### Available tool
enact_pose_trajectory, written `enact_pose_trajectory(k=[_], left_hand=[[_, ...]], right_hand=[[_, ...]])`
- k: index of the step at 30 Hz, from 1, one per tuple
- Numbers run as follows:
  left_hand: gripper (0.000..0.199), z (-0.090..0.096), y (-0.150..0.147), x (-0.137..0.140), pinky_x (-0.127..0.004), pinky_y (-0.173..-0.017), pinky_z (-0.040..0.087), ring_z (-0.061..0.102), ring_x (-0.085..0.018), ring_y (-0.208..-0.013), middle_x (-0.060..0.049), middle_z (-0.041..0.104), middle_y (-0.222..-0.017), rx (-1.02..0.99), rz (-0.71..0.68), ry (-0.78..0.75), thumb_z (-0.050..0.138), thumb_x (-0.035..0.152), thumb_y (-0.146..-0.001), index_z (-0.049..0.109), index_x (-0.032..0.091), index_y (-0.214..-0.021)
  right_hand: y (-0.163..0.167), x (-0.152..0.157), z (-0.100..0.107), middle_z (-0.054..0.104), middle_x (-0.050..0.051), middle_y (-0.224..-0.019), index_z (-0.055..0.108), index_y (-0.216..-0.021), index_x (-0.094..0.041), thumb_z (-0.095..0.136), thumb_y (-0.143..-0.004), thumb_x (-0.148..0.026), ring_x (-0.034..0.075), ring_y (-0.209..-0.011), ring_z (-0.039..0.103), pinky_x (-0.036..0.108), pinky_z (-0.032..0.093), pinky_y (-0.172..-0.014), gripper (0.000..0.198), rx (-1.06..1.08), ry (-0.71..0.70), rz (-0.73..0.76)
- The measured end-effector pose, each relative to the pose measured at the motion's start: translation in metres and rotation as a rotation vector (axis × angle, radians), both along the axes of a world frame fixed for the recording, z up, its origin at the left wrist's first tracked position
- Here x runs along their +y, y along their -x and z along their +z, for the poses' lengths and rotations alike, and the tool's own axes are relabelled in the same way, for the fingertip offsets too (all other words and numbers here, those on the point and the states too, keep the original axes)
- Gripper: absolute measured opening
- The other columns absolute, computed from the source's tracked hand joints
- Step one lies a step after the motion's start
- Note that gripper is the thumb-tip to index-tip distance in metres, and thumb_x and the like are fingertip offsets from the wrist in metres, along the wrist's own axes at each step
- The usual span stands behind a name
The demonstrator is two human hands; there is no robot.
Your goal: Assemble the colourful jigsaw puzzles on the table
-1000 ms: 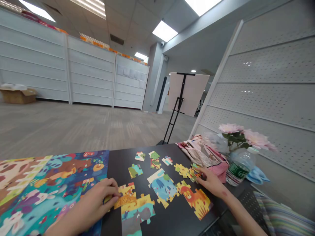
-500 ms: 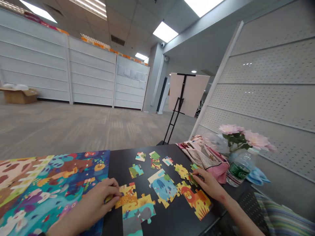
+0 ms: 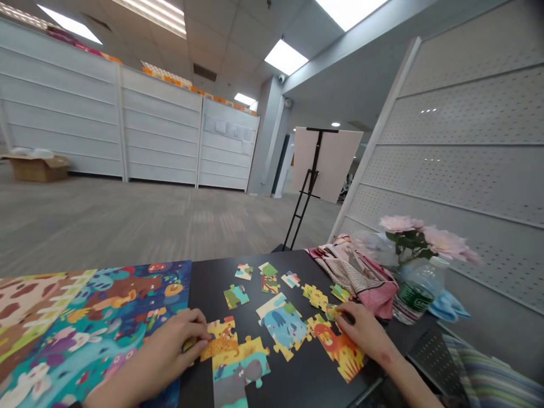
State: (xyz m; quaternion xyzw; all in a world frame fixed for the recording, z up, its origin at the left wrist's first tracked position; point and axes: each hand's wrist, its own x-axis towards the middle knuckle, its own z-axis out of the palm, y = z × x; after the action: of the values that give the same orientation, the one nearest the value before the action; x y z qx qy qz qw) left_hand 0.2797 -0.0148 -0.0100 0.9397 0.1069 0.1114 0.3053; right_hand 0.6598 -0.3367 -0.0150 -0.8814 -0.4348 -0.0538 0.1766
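Observation:
My left hand (image 3: pixel 181 340) is closed beside the leopard puzzle section (image 3: pixel 220 339); a yellow bit of a puzzle piece shows between its thumb and fingers, mostly hidden. Joined below the leopard is a grey hippo section (image 3: pixel 238 371). My right hand (image 3: pixel 363 328) pinches a small green-yellow puzzle piece (image 3: pixel 332 311) just above the orange lion section (image 3: pixel 338 347). To the left of the lion lies a blue elephant section (image 3: pixel 283 323). A yellow puzzle piece (image 3: pixel 315 295) and a green one (image 3: pixel 340 292) lie beyond my right fingertips.
Several loose pieces, one of them green and blue (image 3: pixel 236 296), lie toward the black table's far edge. Colourful finished-looking picture boards (image 3: pixel 110 317) cover the left side. At right stand a pink cloth bag (image 3: pixel 365 277), a water bottle (image 3: pixel 414 294) and pink flowers (image 3: pixel 442 241).
My right hand has shifted slightly left and down, bringing the small piece nearer the lion section and uncovering the green piece behind. My left hand stays almost still.

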Motion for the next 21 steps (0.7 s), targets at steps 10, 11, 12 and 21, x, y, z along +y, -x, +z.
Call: enact_pose_trajectory(k=[10, 11, 12, 21], left_hand=[[0.027, -0.002, -0.002, 0.0, -0.028, -0.083, 0.043, 0.06, -0.02, -0.095, -0.002, 0.062, -0.1, 0.017, 0.006, 0.002, 0.045, 0.033, -0.099, 0.062, 0.023, -0.079], [0.027, -0.003, -0.002, 0.0, -0.027, -0.083, 0.043, 0.06, -0.02, -0.094, -0.002, 0.062, -0.1, 0.015, 0.005, 0.002, 0.046, 0.033, -0.099, 0.063, 0.023, -0.08], [0.027, -0.004, -0.002, 0.0, -0.027, -0.082, 0.043, 0.06, -0.02, -0.094, -0.002, 0.062, -0.1, 0.012, 0.005, 0.0, 0.046, 0.032, -0.099, 0.063, 0.023, -0.08], [0.029, -0.006, -0.001, 0.002, -0.027, -0.083, 0.044, 0.06, -0.02, -0.095, -0.003, 0.062, -0.102, 0.014, -0.013, -0.017, 0.044, 0.035, -0.1, 0.064, 0.024, -0.082]], right_hand=[[-0.028, 0.014, 0.011, 0.079, 0.007, -0.092, 0.076, -0.09, -0.021, 0.062, -0.075, -0.038, 0.027, -0.085, 0.071, 0.032, 0.051, -0.076, 0.027, 0.037, 0.019, -0.062], [-0.028, 0.013, 0.011, 0.079, 0.007, -0.094, 0.075, -0.092, -0.02, 0.065, -0.072, -0.038, 0.027, -0.086, 0.071, 0.031, 0.051, -0.076, 0.029, 0.041, 0.019, -0.062], [-0.027, 0.013, 0.011, 0.078, 0.007, -0.095, 0.075, -0.093, -0.02, 0.067, -0.069, -0.037, 0.027, -0.087, 0.071, 0.031, 0.051, -0.077, 0.031, 0.043, 0.017, -0.064], [-0.035, 0.025, 0.017, 0.073, 0.012, -0.113, 0.071, -0.106, -0.018, 0.056, -0.069, -0.027, 0.031, -0.109, 0.066, 0.04, 0.047, -0.097, 0.041, -0.028, -0.107, -0.205]])
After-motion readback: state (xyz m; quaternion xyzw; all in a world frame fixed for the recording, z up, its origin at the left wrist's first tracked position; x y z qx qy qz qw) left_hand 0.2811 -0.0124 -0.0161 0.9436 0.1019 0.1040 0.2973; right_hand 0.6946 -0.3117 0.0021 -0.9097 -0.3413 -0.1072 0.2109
